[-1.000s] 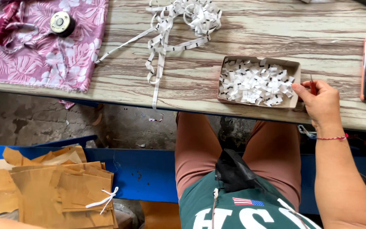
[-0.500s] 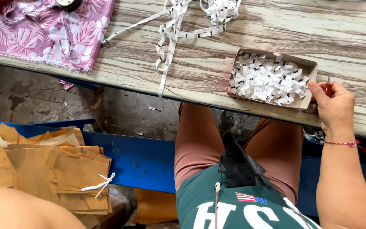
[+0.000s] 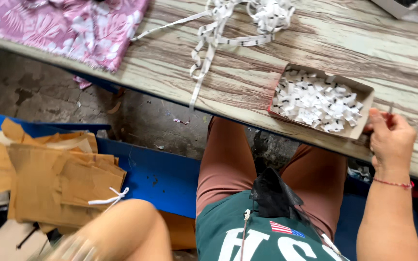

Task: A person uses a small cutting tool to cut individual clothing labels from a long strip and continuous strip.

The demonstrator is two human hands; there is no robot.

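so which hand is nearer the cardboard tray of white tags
Right. The right hand rests against the tray at its right end; the left hand, blurred, is low by the floor.

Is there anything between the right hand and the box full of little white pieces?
Nothing visible stands between them. The right hand rests on the wooden table right beside the shallow cardboard box, its fingers at the box's near corner. The white ribbon lies farther off, on the box's other side.

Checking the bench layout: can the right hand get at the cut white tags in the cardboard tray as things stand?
Probably yes. The right hand rests on the table against the open cardboard tray; the white tags lie uncovered, nothing between.
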